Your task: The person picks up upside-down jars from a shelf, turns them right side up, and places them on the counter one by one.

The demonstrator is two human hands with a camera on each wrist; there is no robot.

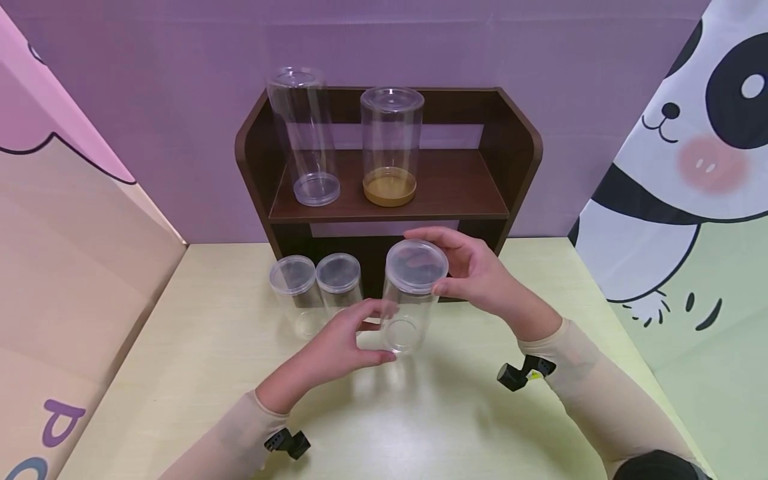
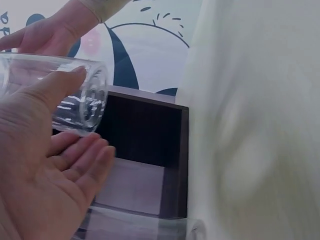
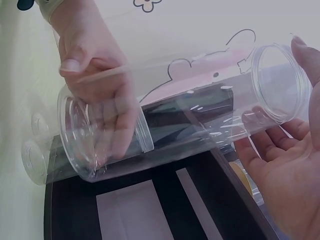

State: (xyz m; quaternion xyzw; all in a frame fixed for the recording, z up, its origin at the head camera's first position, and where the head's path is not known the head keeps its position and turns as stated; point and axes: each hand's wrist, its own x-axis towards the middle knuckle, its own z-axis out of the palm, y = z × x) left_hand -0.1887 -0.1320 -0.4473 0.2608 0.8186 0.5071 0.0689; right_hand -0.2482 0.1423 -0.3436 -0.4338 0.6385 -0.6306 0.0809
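A clear plastic jar with a frosted lid (image 1: 414, 267) stands upright between both hands in the head view. My right hand (image 1: 474, 270) holds it at the lid, thumb on the near side and fingers round the far side. Beside the lower part of the jar is my left hand (image 1: 339, 340), its thumb and fingers spread on either side of the base. In the left wrist view the left thumb overlaps the jar (image 2: 82, 100), and the relaxed fingers lie along its other side. In the right wrist view, left fingers (image 3: 110, 115) show through the clear wall.
Two smaller lidded jars, a left one (image 1: 294, 277) and a right one (image 1: 339, 273), stand left of the hands. A dark brown shelf (image 1: 462, 180) behind bears a tall clear canister (image 1: 309, 133) and a canister with a gold base (image 1: 391, 143). Printed cloths surround the pale table (image 1: 198, 347).
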